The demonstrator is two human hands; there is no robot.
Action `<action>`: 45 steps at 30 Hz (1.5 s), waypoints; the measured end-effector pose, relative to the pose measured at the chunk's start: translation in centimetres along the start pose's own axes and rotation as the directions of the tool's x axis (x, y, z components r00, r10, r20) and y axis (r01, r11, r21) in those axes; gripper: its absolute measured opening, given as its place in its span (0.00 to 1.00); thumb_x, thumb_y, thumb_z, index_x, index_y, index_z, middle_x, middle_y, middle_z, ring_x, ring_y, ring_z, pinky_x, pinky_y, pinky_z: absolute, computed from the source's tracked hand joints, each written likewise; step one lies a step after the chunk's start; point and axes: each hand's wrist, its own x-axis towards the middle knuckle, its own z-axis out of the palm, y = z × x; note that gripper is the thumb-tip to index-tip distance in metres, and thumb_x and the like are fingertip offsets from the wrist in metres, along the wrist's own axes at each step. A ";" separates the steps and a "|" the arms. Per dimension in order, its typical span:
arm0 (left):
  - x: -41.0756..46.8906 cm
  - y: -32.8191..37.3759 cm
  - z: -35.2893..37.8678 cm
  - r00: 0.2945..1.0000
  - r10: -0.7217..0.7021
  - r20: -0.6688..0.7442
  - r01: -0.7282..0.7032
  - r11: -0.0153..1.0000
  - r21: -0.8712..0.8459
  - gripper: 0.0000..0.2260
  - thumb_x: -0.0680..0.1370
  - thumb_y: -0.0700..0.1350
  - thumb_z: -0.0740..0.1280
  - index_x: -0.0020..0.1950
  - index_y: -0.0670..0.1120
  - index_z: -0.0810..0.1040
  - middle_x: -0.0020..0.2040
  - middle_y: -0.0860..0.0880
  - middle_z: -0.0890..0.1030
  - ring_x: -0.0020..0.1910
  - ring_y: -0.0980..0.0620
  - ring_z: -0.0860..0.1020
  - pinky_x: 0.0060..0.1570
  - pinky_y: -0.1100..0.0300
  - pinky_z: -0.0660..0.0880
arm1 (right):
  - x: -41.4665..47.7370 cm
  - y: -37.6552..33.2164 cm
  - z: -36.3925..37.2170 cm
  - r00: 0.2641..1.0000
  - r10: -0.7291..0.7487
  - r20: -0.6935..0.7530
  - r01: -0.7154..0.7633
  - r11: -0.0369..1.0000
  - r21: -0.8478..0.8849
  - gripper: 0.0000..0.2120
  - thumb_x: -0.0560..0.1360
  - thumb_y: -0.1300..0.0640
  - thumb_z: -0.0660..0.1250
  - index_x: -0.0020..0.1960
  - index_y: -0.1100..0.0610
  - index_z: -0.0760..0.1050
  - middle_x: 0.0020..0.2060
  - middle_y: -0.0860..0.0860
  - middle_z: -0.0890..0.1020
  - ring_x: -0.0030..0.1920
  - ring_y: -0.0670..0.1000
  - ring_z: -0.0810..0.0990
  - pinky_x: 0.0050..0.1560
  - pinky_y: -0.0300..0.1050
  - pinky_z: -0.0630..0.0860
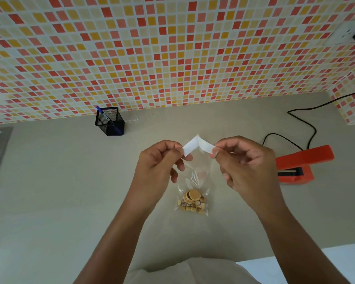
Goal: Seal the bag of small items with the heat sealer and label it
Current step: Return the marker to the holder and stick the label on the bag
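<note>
The left hand [162,160] pinches one end of a white label [197,147] between thumb and forefinger, and the right hand [246,162] pinches the other end the same way. Both grips are closed tight on the paper, the remaining fingers curled loosely underneath. The label is bent into a peak between the two hands, its fold pointing away from the person, so it forms an upside-down V held above the counter [59,191].

Directly below the label, between the two wrists, lies a clear plastic bag [194,191]. Neither hand touches it. Its upper part is flat and see-through, reaching up beneath the fingertips, and whether its mouth is sealed cannot be told. At the bottom end, nearer the person, sits a cluster of small wooden pieces [193,201], round discs and little pegs, tan with a dark one among them.

To the right of the right hand, well apart from the bag, an orange heat sealer [301,162] rests on the counter, its black cord [307,124] looping back toward a wall socket [348,34]. To the far left of the hands stands a black mesh pen holder [110,121] with a blue pen [105,114] leaning in it, against a wall of red, orange and cream tiles [152,48].
</note>
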 end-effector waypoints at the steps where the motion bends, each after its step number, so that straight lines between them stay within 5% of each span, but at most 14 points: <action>1: 0.1 -0.2 -0.1 1.000 -0.017 -0.019 0.017 1.000 -0.007 0.11 0.81 0.35 0.61 0.42 0.43 0.79 0.38 0.46 0.85 0.33 0.52 0.76 0.28 0.60 0.71 | 0.1 0.1 0.1 1.000 -0.004 -0.008 0.004 1.000 0.001 0.04 0.75 0.65 0.72 0.44 0.57 0.83 0.31 0.50 0.83 0.22 0.45 0.71 0.23 0.34 0.67; 7: 2.7 -5.1 -2.5 0.984 -0.095 -0.148 0.124 0.971 0.205 0.09 0.80 0.37 0.64 0.43 0.44 0.81 0.32 0.50 0.84 0.30 0.56 0.76 0.28 0.67 0.70 | 0.5 2.6 0.4 0.997 -0.059 -0.051 0.052 0.992 -0.118 0.04 0.75 0.64 0.73 0.45 0.56 0.83 0.31 0.52 0.84 0.21 0.44 0.73 0.25 0.37 0.70; 12: 5.2 -12.6 -5.5 0.936 -0.240 -0.259 0.341 0.807 0.482 0.10 0.77 0.40 0.64 0.38 0.47 0.82 0.32 0.55 0.85 0.31 0.56 0.80 0.29 0.71 0.72 | 0.2 6.8 1.1 0.992 -0.127 0.005 0.125 0.962 -0.242 0.03 0.74 0.64 0.74 0.47 0.57 0.84 0.33 0.50 0.85 0.25 0.46 0.79 0.27 0.46 0.77; 14: 5.6 -15.0 -6.4 0.917 -0.289 -0.276 0.397 0.740 0.543 0.10 0.76 0.40 0.64 0.36 0.48 0.82 0.33 0.54 0.85 0.35 0.51 0.83 0.32 0.65 0.76 | 0.0 8.8 1.5 0.989 -0.143 0.045 0.150 0.951 -0.270 0.03 0.74 0.65 0.74 0.46 0.58 0.84 0.33 0.48 0.85 0.27 0.49 0.81 0.28 0.49 0.79; 18: 6.1 -18.2 -7.3 0.898 -0.301 -0.321 0.440 0.641 0.630 0.07 0.73 0.43 0.67 0.37 0.47 0.83 0.35 0.49 0.84 0.36 0.46 0.83 0.39 0.55 0.80 | -0.3 12.4 2.4 0.985 -0.136 0.103 0.163 0.932 -0.324 0.03 0.74 0.66 0.74 0.45 0.60 0.85 0.34 0.45 0.85 0.31 0.46 0.82 0.32 0.43 0.79; 27: 6.8 -20.6 -7.4 0.887 -0.290 -0.358 0.459 0.482 0.747 0.04 0.75 0.48 0.68 0.43 0.49 0.81 0.40 0.50 0.81 0.40 0.46 0.79 0.40 0.59 0.72 | -0.8 17.1 3.0 0.988 -0.062 0.143 0.118 0.900 -0.420 0.03 0.73 0.64 0.76 0.47 0.59 0.85 0.38 0.42 0.85 0.34 0.37 0.81 0.38 0.28 0.74; 34: 7.0 -20.8 -7.2 0.917 -0.224 -0.332 0.400 0.486 0.777 0.04 0.75 0.47 0.71 0.45 0.48 0.79 0.42 0.49 0.83 0.42 0.44 0.81 0.41 0.59 0.72 | -1.1 17.7 2.9 0.986 -0.071 0.150 0.130 0.891 -0.435 0.03 0.73 0.63 0.76 0.46 0.58 0.85 0.38 0.45 0.86 0.35 0.37 0.81 0.39 0.27 0.73; 37: 6.7 -19.8 -6.5 0.949 -0.189 -0.251 0.314 0.610 0.728 0.07 0.77 0.50 0.70 0.44 0.47 0.81 0.39 0.51 0.83 0.39 0.50 0.80 0.40 0.61 0.71 | -1.2 17.7 2.8 0.980 -0.108 0.167 0.172 0.881 -0.440 0.03 0.73 0.63 0.75 0.46 0.59 0.85 0.39 0.47 0.87 0.35 0.39 0.82 0.39 0.28 0.74; 40: 6.3 -16.6 -5.0 0.900 -0.430 -0.078 0.427 0.826 0.369 0.16 0.80 0.54 0.66 0.43 0.43 0.83 0.37 0.49 0.84 0.31 0.53 0.77 0.34 0.61 0.69 | -1.4 17.8 2.6 0.963 -0.178 0.203 0.255 0.848 -0.465 0.04 0.73 0.63 0.76 0.47 0.59 0.85 0.39 0.48 0.87 0.35 0.42 0.83 0.39 0.31 0.78; 45: 5.4 -13.5 -4.0 0.807 -0.555 0.203 0.509 0.827 0.237 0.17 0.78 0.56 0.67 0.45 0.42 0.85 0.41 0.45 0.85 0.35 0.51 0.77 0.32 0.59 0.68 | -1.6 18.3 2.3 0.937 -0.261 0.231 0.342 0.816 -0.466 0.07 0.75 0.56 0.72 0.49 0.59 0.86 0.40 0.49 0.88 0.36 0.44 0.85 0.39 0.30 0.79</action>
